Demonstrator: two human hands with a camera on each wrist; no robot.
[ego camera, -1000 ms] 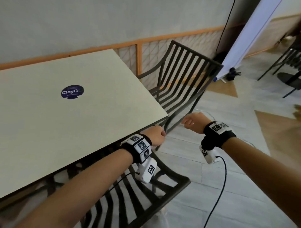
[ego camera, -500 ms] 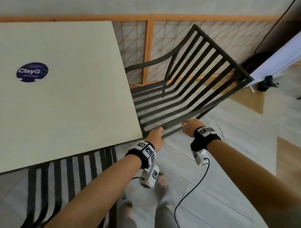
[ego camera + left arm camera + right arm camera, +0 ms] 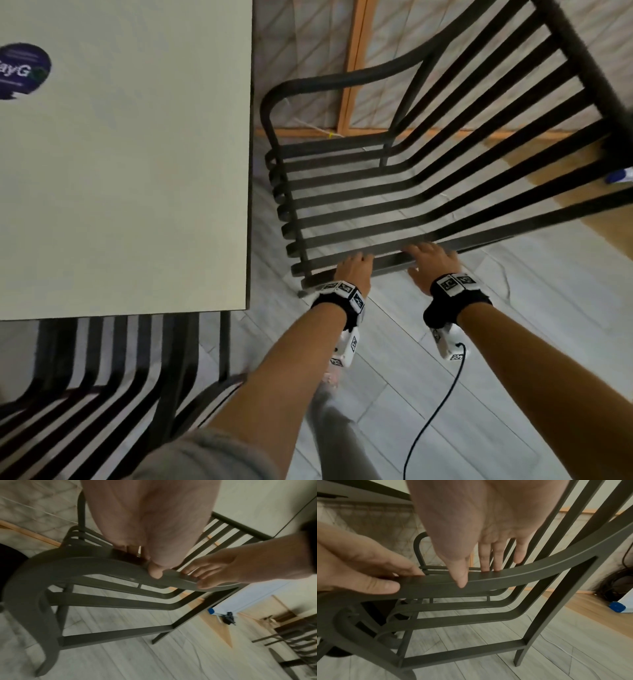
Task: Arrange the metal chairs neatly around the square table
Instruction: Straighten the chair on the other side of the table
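A dark metal slatted chair (image 3: 376, 192) stands at the right side of the cream square table (image 3: 137, 171), its seat front close to the table edge. Both hands are on its near armrest (image 3: 394, 262). My left hand (image 3: 354, 270) grips the rail near its front curve, fingers over the top and thumb on the side (image 3: 155, 573). My right hand (image 3: 430, 260) holds the same rail (image 3: 522, 573) further back, its fingers laid over it and its thumb (image 3: 461, 580) on the near face. A second slatted chair (image 3: 113, 370) is tucked under the table's near edge.
A wall with lattice panels and wooden trim (image 3: 352, 68) runs just behind the chair. A white stand with a blue foot (image 3: 620, 176) sits on the floor at far right. A black cable (image 3: 431, 411) hangs from my right wrist. More chairs (image 3: 291, 639) stand further off.
Both hands have come onto the chair's near armrest and closed on it. My view has tipped down over the chair, which now sits squarer to the table's right edge.
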